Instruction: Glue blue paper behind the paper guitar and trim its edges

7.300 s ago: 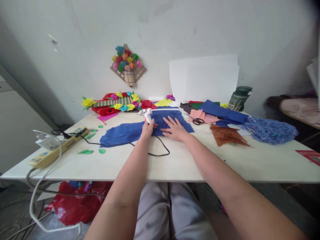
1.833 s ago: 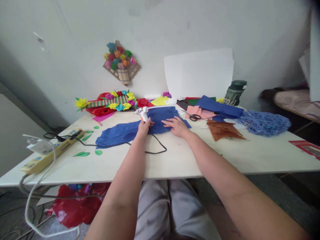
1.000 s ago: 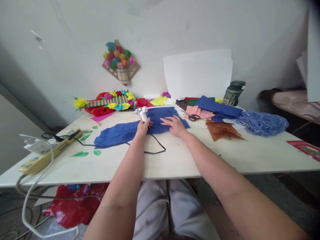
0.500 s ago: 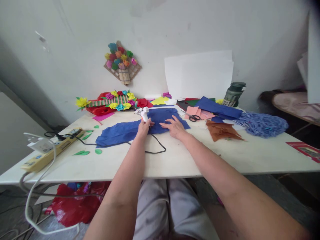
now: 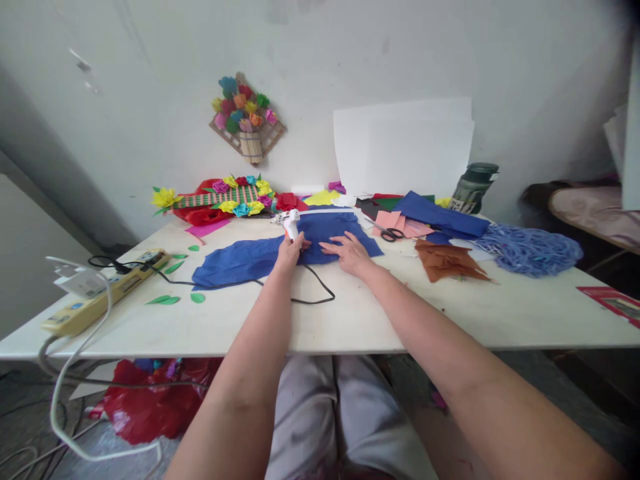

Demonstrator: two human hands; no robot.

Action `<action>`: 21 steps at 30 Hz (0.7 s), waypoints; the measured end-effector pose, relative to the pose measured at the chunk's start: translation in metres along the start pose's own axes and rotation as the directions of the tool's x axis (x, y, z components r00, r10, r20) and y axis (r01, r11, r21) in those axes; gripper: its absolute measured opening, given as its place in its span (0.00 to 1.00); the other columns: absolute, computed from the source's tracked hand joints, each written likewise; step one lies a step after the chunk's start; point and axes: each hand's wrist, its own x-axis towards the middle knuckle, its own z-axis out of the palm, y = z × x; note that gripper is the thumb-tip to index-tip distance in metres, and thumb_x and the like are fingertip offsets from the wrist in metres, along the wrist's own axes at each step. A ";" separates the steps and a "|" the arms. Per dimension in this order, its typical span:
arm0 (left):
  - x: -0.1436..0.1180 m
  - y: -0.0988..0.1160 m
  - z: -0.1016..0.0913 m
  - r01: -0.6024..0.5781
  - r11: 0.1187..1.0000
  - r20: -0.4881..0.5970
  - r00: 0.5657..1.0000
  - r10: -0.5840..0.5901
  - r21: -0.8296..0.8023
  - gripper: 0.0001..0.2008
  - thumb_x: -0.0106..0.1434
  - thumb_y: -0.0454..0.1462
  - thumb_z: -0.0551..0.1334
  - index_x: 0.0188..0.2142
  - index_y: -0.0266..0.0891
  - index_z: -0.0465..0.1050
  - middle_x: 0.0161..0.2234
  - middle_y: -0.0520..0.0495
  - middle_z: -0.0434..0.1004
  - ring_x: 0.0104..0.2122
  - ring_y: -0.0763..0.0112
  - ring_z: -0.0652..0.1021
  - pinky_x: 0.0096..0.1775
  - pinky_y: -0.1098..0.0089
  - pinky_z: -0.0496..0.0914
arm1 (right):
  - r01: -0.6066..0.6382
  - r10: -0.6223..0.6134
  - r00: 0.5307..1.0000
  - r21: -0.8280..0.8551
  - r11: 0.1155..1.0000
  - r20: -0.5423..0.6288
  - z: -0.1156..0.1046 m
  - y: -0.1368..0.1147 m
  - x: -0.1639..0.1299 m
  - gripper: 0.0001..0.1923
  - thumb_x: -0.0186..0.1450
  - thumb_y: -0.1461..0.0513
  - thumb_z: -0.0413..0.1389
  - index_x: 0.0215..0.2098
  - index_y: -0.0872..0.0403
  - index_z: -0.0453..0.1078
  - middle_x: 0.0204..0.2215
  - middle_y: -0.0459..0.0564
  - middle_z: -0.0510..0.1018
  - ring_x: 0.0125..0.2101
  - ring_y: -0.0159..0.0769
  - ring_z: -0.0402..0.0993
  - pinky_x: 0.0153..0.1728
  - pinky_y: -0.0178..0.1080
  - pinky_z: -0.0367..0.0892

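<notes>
head view, near to far: both forearms extend forward over the worktop (image 5: 350, 327) edge. the left hand (image 5: 289, 251) is closed around the white glue gun (image 5: 291, 225), nozzle pointing away from the person, its black cord (image 5: 315, 293) looping back toward the near edge. the right hand (image 5: 350, 252) lies just beside it, open and flat, fingers spread, pressing the blue paper sheet (image 5: 280, 250). the sheet's long axis runs left to right, extending well past the left hand. green paper leaves (image 5: 165, 300) and a yellow power strip (image 5: 100, 293) lie at left. scissors (image 5: 387, 233), brown paper (image 5: 447, 260) and blue shredded strands (image 5: 530, 247) lie at right. paper flowers (image 5: 220, 200) sit at the back, by the wall.
</notes>
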 end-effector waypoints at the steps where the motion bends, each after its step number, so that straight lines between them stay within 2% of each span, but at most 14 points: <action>1: -0.001 0.001 0.000 0.002 1.000 -0.001 1.000 -0.002 -0.002 0.17 0.52 0.48 0.61 0.30 0.36 0.68 0.25 0.44 0.78 0.26 0.66 0.76 0.33 0.68 0.67 | -0.006 0.006 1.000 -0.007 1.000 0.006 0.000 0.000 0.001 0.36 0.53 0.77 0.48 0.57 0.47 0.63 0.45 0.43 0.77 0.55 0.36 0.61 0.61 0.49 0.43; 6: -0.005 0.006 0.000 0.022 1.000 0.004 1.000 -0.022 -0.008 0.16 0.52 0.48 0.62 0.29 0.36 0.68 0.25 0.44 0.77 0.26 0.67 0.76 0.33 0.68 0.67 | -0.009 0.009 1.000 -0.020 1.000 -0.010 0.001 -0.002 0.001 0.37 0.52 0.77 0.48 0.57 0.46 0.63 0.44 0.44 0.77 0.54 0.37 0.62 0.61 0.51 0.41; 10: -0.009 0.012 -0.001 0.043 0.995 -0.006 0.999 -0.044 -0.093 0.17 0.51 0.49 0.62 0.29 0.36 0.68 0.24 0.44 0.77 0.27 0.66 0.76 0.34 0.67 0.67 | 0.013 -0.013 0.998 0.001 1.000 -0.056 0.000 -0.002 0.000 0.38 0.52 0.78 0.47 0.58 0.46 0.62 0.44 0.44 0.78 0.55 0.36 0.61 0.61 0.51 0.42; 15: -0.012 0.017 -0.001 0.088 0.982 -0.008 0.996 -0.090 -0.165 0.15 0.52 0.48 0.61 0.29 0.37 0.67 0.24 0.45 0.77 0.26 0.67 0.77 0.34 0.68 0.68 | 0.048 -0.045 0.991 0.024 0.999 -0.127 -0.004 -0.007 0.004 0.41 0.52 0.78 0.46 0.61 0.47 0.57 0.48 0.45 0.75 0.55 0.35 0.61 0.60 0.50 0.45; 18: -0.012 0.019 -0.001 0.112 0.977 -0.035 0.992 -0.120 -0.181 0.15 0.53 0.47 0.61 0.30 0.37 0.67 0.24 0.46 0.77 0.26 0.68 0.77 0.34 0.68 0.68 | 0.062 -0.061 0.993 0.008 0.998 -0.103 -0.002 -0.013 0.010 0.40 0.53 0.78 0.46 0.61 0.48 0.56 0.52 0.48 0.72 0.57 0.34 0.58 0.60 0.50 0.43; 21: -0.011 0.018 -0.002 0.125 0.969 -0.059 0.988 -0.140 -0.215 0.15 0.54 0.47 0.60 0.31 0.36 0.67 0.25 0.46 0.77 0.26 0.68 0.77 0.34 0.68 0.68 | 0.070 -0.070 0.997 0.001 0.998 -0.028 0.001 -0.016 0.015 0.39 0.53 0.77 0.47 0.61 0.49 0.56 0.54 0.51 0.70 0.60 0.34 0.54 0.61 0.50 0.40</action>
